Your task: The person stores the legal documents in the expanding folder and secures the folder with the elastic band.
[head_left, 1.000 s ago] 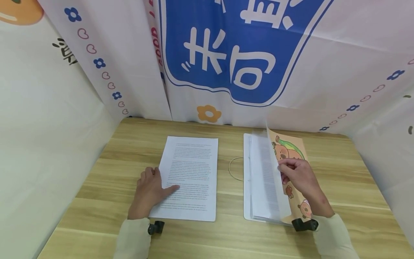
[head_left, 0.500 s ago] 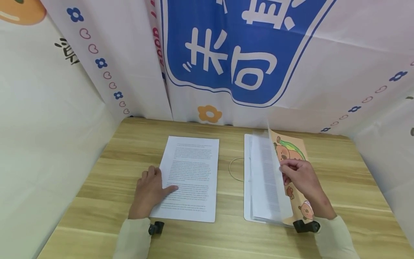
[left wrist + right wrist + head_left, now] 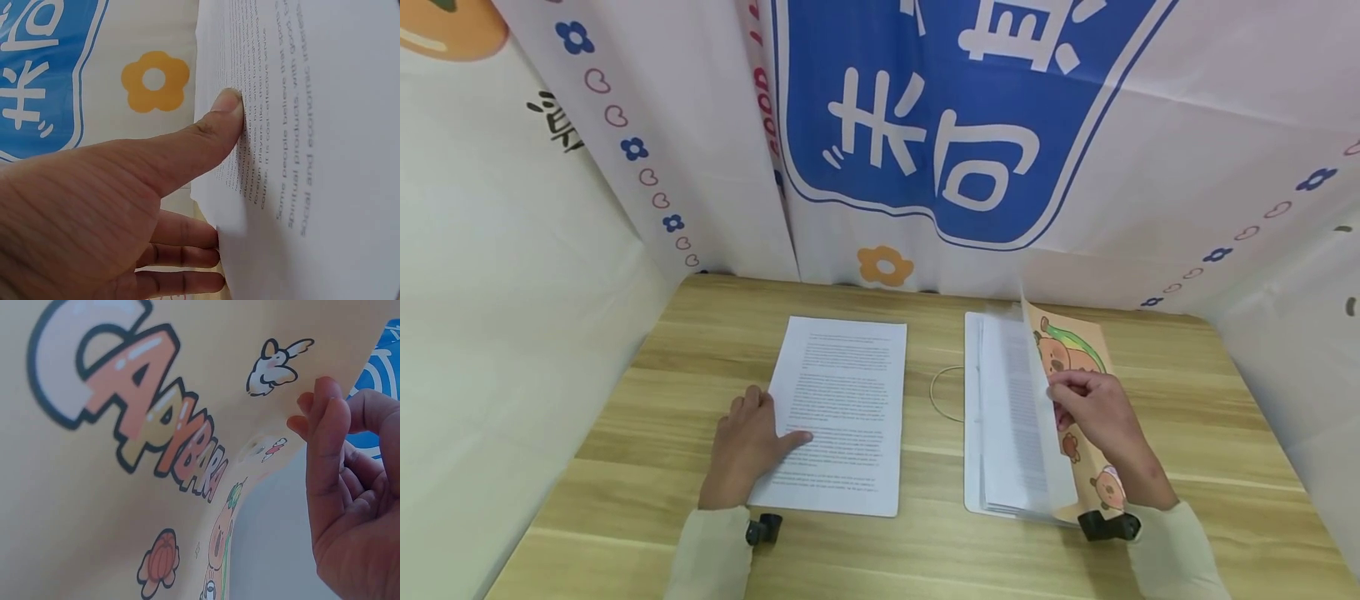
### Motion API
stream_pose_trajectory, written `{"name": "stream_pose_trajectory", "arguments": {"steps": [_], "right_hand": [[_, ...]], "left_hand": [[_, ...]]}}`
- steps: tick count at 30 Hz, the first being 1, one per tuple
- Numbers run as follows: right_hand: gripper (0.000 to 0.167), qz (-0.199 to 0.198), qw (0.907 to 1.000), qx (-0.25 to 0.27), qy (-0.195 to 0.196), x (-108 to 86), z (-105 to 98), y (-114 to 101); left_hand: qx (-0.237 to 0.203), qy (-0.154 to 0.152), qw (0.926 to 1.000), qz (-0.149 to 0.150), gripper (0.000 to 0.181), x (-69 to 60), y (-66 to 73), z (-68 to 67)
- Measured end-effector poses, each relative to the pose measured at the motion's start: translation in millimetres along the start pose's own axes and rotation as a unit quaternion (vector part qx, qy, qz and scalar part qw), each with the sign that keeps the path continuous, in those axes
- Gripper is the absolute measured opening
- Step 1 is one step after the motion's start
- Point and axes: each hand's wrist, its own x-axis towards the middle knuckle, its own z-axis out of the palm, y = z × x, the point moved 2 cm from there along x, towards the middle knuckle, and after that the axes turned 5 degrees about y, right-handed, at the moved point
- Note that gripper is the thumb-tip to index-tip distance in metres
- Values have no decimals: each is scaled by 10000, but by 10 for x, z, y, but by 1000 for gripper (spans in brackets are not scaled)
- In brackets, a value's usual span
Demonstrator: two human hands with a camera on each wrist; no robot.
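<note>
A printed stack of paper lies flat on the left half of the table. My left hand rests at its left edge, the thumb straight on the top page and the fingers along the edge. To the right lies a partly opened document folder with white sheets inside. My right hand pinches the edge of its orange cover between thumb and finger, keeping it raised and curved. Capybara drawings and the lettering CAPYBARA cover the outside, as the cover shows in the right wrist view.
A thin elastic cord loops out from the folder's left side. The wooden table meets a printed cloth at the back, and pale cloth walls stand at both sides. Black camera mounts sit on the wrists.
</note>
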Motion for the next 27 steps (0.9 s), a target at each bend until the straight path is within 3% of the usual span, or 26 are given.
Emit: {"name": "stream_pose_trajectory", "arguments": {"steps": [6,12,17,22,27], "right_hand": [[23,10,10000,36,4,-9,-11,2],[22,-2,10000,33,32,-13,-17,-5],[21,-71,9999,9,72,-11,-17,7],[21,-149,9998,-22,86,-6,-16,13],[21,-145,9999,-18,59,1,-8,2]], "left_hand": [[-56,94,9999,24,81,-19,8,9],[-553,13,9981,-252,80,-44,27,12],[-1054,-64,9932,-492,92,-38,28,18],[-1306,-270,9892,-605,101,-3,-33,28],[-1651,-532,9833,-551,94,29,-127,17]]}}
